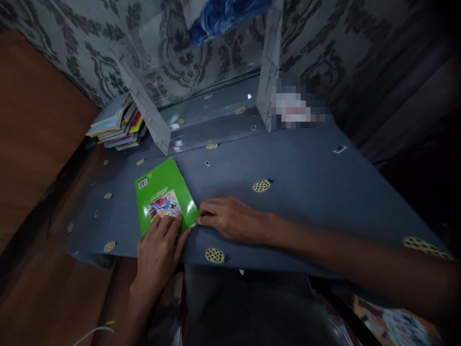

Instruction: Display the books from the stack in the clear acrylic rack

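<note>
A thin green book [163,190] lies flat on a table covered with a blue-grey cloth [306,178] printed with yellow pineapples. Its cover shows a colourful picture and a barcode at the far corner. My left hand [158,254] rests palm down on the book's near edge, fingers spread over the picture. My right hand [230,218] lies flat on the cloth just right of the book, its fingertips touching the book's near right corner. Neither hand has lifted the book.
A stack of colourful books [117,126] sits at the far left of the table. A clear plastic shelf [212,96] stands at the back against patterned wallpaper, with blue fabric [225,17] on top. A wooden panel [32,134] runs along the left.
</note>
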The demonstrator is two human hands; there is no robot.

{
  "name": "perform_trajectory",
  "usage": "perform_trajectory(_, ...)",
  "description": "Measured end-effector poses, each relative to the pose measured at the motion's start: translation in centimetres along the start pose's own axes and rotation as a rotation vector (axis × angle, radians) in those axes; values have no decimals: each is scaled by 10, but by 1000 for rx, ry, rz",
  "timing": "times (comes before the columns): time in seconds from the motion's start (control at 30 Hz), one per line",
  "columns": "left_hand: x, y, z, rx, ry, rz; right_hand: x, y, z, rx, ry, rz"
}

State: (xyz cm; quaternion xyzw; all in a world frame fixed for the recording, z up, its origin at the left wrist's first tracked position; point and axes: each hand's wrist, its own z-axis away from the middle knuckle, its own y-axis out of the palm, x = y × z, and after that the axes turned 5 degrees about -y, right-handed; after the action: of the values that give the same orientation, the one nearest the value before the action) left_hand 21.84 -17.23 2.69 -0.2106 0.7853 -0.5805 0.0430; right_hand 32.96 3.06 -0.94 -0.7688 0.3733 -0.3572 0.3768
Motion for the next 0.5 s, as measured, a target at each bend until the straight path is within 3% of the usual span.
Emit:
perform_trajectory(0.23,17,25,14,-6,-29,108,15,-1,0,41,29,-24)
perform_trajectory(0.4,49,8,25,116,28,267,46,17,-16,74,-140,-11)
perform_trajectory(0.5,64,-5,24,189,-15,367,62,37,-37,24,-203,31)
